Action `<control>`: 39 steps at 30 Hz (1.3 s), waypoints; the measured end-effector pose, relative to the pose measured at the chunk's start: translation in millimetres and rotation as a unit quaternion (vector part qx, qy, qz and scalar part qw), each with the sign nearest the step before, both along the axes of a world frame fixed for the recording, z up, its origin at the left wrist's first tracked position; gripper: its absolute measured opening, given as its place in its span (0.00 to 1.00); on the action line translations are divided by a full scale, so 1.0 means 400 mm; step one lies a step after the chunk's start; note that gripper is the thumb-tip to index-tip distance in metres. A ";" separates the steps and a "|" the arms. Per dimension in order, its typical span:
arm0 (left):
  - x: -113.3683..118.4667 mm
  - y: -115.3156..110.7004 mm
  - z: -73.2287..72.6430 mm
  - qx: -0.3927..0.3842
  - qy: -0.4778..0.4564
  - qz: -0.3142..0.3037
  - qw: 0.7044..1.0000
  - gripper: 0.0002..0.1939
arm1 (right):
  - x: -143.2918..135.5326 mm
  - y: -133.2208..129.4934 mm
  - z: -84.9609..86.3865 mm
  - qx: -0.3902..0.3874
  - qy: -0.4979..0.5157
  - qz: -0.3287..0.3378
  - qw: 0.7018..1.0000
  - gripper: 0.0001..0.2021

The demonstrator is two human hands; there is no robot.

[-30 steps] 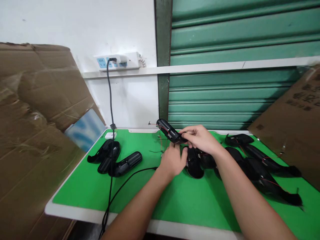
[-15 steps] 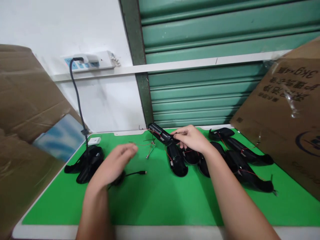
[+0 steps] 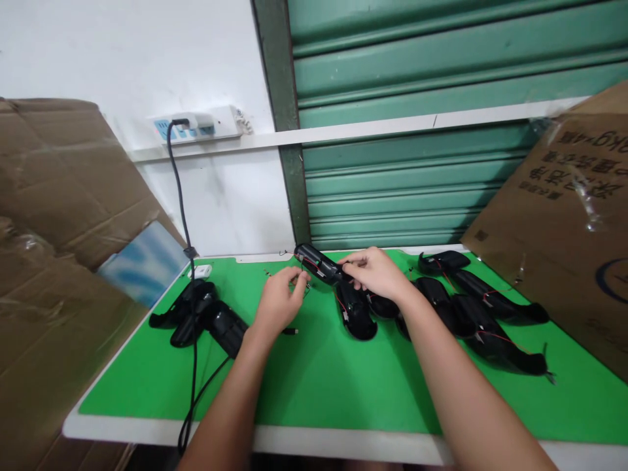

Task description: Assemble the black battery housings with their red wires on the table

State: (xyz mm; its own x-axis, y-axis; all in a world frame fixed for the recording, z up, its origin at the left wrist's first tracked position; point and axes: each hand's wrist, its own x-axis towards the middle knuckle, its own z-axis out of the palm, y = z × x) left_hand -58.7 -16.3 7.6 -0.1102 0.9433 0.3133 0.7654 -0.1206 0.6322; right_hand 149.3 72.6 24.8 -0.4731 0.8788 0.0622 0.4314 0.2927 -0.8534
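Holding the black shell [image 3: 318,263] up off the green mat [image 3: 314,386], your right hand [image 3: 375,271] pinches its near end between thumb and fingertips, so the part hangs tilted above the middle of the mat, far end toward the wall. Your left hand [image 3: 279,301] sits just beside it with fingers curled together, seemingly pinching the thin wires [image 3: 294,281] that trail from the shell; the exact contact is too small to make out. Those wires look like the weak point: pull them sideways while your right hand twists the shell and you could tear a lead free of its joint. Your grip on the shell is only at one end, so any tug from the left could lever it out of your fingers and drop it onto the loose shells [image 3: 356,314] lying directly beneath. A black cable [image 3: 189,261] runs down from the power strip [image 3: 199,124] across the mat near your left forearm; sweeping that arm back may snag it and drag the finished parts [image 3: 201,314] stacked at the left edge. More wired shells [image 3: 483,317] lie close by your right forearm, and their red leads could catch on it.
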 end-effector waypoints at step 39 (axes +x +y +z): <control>-0.022 0.009 0.024 -0.203 -0.596 -0.171 0.758 0.33 | 0.021 -0.009 0.025 0.085 0.127 -0.020 0.988 0.18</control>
State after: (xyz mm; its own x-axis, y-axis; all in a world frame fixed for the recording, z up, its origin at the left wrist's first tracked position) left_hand -67.4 -12.6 17.3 0.1871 0.9722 -0.1405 -0.4097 0.2072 0.8884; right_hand 157.5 69.0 34.9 -0.3887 0.8628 0.3233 0.2244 0.4290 -0.8750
